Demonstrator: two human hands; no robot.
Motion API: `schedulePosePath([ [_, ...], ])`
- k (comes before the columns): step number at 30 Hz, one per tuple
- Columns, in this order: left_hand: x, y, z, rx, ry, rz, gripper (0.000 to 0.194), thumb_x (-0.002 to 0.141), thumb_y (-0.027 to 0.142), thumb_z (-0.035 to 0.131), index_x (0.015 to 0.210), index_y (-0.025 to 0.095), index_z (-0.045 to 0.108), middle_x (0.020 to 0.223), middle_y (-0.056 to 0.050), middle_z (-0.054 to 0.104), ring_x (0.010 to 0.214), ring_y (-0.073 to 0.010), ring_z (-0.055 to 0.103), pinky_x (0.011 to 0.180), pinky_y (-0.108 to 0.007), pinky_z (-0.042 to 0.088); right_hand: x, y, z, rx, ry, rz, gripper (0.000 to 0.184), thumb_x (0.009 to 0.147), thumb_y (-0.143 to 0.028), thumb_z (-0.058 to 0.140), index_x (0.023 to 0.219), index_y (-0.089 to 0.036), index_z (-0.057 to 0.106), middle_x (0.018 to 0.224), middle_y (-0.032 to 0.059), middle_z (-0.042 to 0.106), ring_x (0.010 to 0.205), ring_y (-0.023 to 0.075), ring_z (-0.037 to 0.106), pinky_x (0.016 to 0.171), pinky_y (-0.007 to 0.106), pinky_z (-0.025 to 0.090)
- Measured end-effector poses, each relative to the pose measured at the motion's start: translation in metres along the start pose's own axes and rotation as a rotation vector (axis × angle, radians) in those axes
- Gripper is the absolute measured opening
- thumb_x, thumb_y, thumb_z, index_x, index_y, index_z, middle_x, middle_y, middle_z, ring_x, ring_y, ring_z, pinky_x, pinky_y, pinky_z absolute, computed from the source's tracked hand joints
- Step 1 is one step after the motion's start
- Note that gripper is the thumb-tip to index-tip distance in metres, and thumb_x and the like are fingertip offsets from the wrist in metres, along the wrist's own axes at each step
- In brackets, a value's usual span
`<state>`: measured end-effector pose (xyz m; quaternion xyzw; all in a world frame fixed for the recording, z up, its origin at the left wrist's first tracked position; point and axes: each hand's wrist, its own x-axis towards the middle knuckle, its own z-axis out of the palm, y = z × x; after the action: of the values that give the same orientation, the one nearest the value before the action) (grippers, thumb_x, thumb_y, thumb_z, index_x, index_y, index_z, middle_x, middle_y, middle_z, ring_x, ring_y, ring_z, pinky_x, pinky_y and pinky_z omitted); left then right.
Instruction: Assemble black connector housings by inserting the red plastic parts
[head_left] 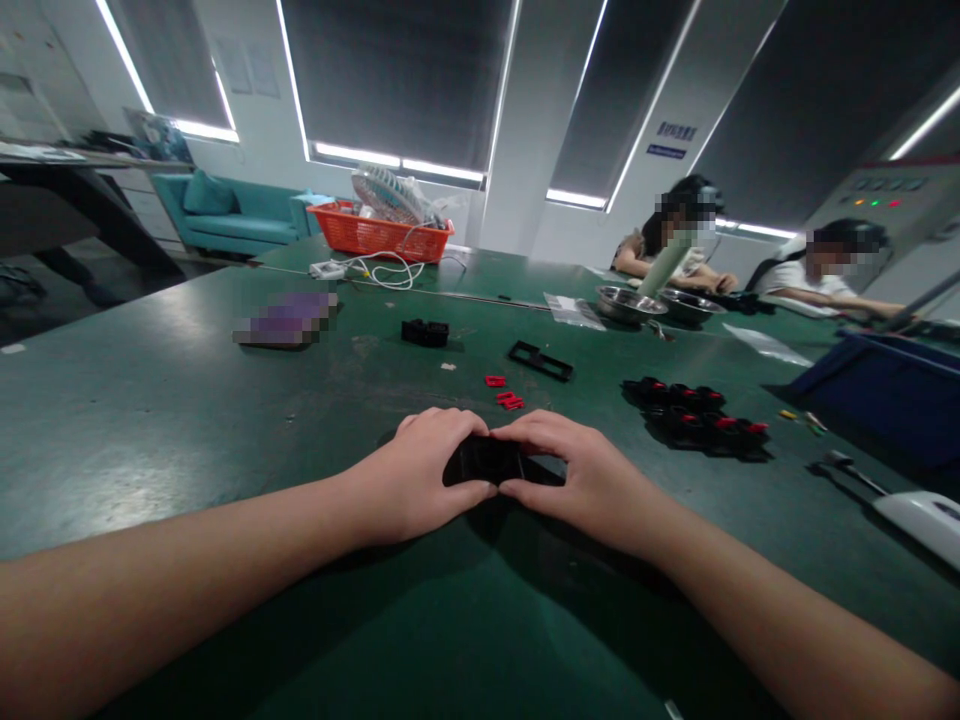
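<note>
A small black plastic part point(491, 462) is held low over the green table, between both hands. My left hand point(429, 468) is closed around its left side, with thumb in front and fingers behind. My right hand point(574, 470) grips the right side the same way, and the thumb tips nearly meet. Fingers hide much of the part's edges. Just beyond the hands lie several small red clips point(510, 401). Farther back are a black rectangular frame point(541, 361) and a black block-shaped part point(425, 333).
Several black assemblies with red pieces point(697, 420) lie to the right, near a blue bin point(892, 395) and a white tool point(922, 520). A phone-like purple object point(289, 320) is at left. Behind stand an orange basket point(386, 238), metal bowls point(626, 304) and two people seated.
</note>
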<state>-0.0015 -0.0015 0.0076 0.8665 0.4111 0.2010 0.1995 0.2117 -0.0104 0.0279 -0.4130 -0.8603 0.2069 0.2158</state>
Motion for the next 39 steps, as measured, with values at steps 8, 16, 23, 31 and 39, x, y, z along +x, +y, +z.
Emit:
schedulePosePath([
  [8, -0.0012, -0.0004, 0.0023, 0.005, 0.012, 0.013, 0.033, 0.084, 0.033, 0.063, 0.113, 0.018, 0.059, 0.113, -0.010, 0.066, 0.109, -0.0306, 0.059, 0.098, -0.049, 0.045, -0.0003, -0.0003, -0.0004, 0.003, -0.009, 0.002, 0.035, 0.080, -0.017, 0.072, 0.115, -0.018, 0.068, 0.113, 0.0086, 0.068, 0.103, 0.0218, 0.064, 0.092, 0.039, 0.053],
  [16, -0.0013, 0.0003, 0.0022, 0.006, 0.004, 0.014, 0.034, 0.084, 0.033, 0.062, 0.114, 0.018, 0.059, 0.114, -0.011, 0.065, 0.109, -0.0303, 0.058, 0.099, -0.049, 0.044, -0.0001, 0.0012, 0.0011, -0.007, -0.002, -0.015, 0.033, 0.080, -0.017, 0.072, 0.113, -0.017, 0.069, 0.111, 0.0085, 0.069, 0.102, 0.0219, 0.064, 0.091, 0.039, 0.053],
  [23, -0.0007, 0.0002, 0.0020, 0.007, 0.006, 0.015, 0.034, 0.084, 0.033, 0.062, 0.114, 0.018, 0.059, 0.114, -0.010, 0.065, 0.110, -0.0301, 0.058, 0.100, -0.048, 0.043, 0.0006, 0.0005, -0.0001, -0.010, -0.002, -0.016, 0.034, 0.079, -0.016, 0.072, 0.113, -0.016, 0.069, 0.111, 0.0091, 0.069, 0.102, 0.0220, 0.064, 0.091, 0.038, 0.053],
  [31, -0.0007, -0.0006, 0.0035, 0.018, 0.005, 0.010, 0.035, 0.083, 0.033, 0.062, 0.114, 0.018, 0.059, 0.115, -0.011, 0.066, 0.110, -0.0305, 0.058, 0.100, -0.050, 0.043, -0.0005, -0.0007, -0.0001, -0.010, -0.002, -0.007, 0.036, 0.080, -0.016, 0.072, 0.116, -0.017, 0.068, 0.113, 0.0090, 0.068, 0.105, 0.0221, 0.064, 0.093, 0.038, 0.053],
  [39, -0.0002, 0.0004, 0.0023, 0.025, 0.008, 0.006, 0.035, 0.083, 0.032, 0.062, 0.115, 0.018, 0.058, 0.116, -0.011, 0.066, 0.111, -0.0307, 0.058, 0.100, -0.050, 0.043, -0.0011, -0.0006, 0.0001, -0.020, -0.002, -0.017, 0.035, 0.080, -0.016, 0.071, 0.115, -0.017, 0.068, 0.112, 0.0090, 0.068, 0.103, 0.0221, 0.064, 0.092, 0.039, 0.053],
])
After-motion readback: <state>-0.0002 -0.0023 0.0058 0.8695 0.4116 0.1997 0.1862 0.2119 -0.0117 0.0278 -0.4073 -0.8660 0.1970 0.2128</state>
